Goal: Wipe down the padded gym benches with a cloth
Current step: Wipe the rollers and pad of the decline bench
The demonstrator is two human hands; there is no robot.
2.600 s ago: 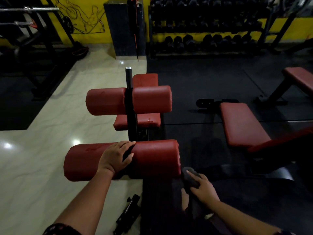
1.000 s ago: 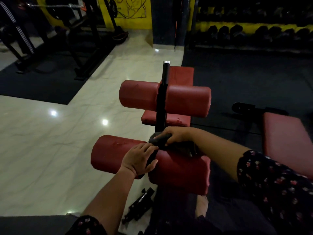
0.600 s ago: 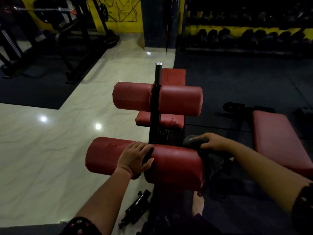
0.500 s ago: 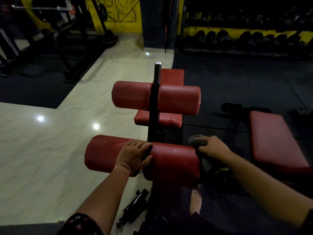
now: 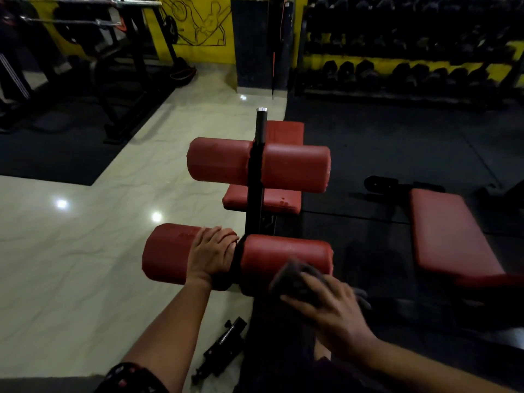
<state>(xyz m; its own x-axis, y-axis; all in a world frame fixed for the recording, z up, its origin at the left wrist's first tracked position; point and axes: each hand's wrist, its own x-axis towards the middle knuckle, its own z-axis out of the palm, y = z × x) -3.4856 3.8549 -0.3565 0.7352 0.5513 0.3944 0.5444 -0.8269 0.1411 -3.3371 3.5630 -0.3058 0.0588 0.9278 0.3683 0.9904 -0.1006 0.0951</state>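
Note:
A sit-up bench stands in front of me with a black upright post [image 5: 256,177], a red seat pad [image 5: 263,201] and two pairs of red roller pads. My left hand [image 5: 211,255] rests over the near left roller [image 5: 167,252], fingers laid across its top beside the post. My right hand [image 5: 330,306] presses a dark grey cloth [image 5: 295,276] against the near side of the near right roller [image 5: 286,256]; the hand is motion-blurred. The upper rollers [image 5: 295,167] are untouched.
A second red padded bench [image 5: 448,236] lies to the right on black rubber flooring. A black bracket [image 5: 224,346] lies on the pale tiled floor below the rollers. Dumbbell racks [image 5: 411,72] line the back wall; a barbell rack [image 5: 119,52] stands back left.
My right hand carried the cloth from the top of the near right roller, off its right end, down to the roller's near face. My left hand stayed on the left roller.

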